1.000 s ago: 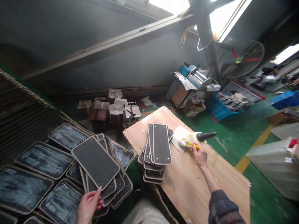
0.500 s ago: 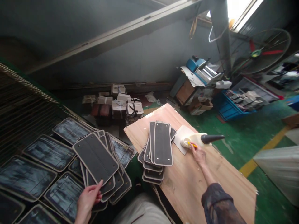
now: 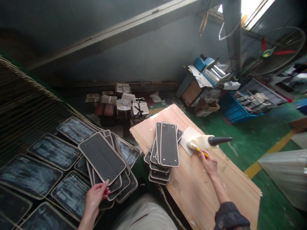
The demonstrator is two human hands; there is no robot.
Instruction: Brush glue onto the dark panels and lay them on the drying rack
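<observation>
My left hand (image 3: 96, 197) grips the near edge of a fanned pile of dark rounded panels (image 3: 103, 158) lying on glossy coated panels at the left. My right hand (image 3: 209, 163) pinches a thin yellow-handled brush (image 3: 200, 151) whose tip rests at a cream glue bottle with a black cone nozzle (image 3: 206, 141), lying on its side on a white sheet. A second stack of dark panels (image 3: 165, 150) sits on the plywood table (image 3: 196, 191) just left of the bottle.
Glossy dark panels (image 3: 28, 175) cover wire racks at the left. Bundled boxes (image 3: 124, 105) sit on the floor behind the table. Cardboard boxes, a blue crate (image 3: 230, 111) and a floor fan (image 3: 273, 51) stand at the back right. A grey block (image 3: 285, 175) lies on the green floor.
My right hand has drawn the brush back a little from the bottle toward me. The left hand keeps its hold on the panel pile. The view has shifted slightly.
</observation>
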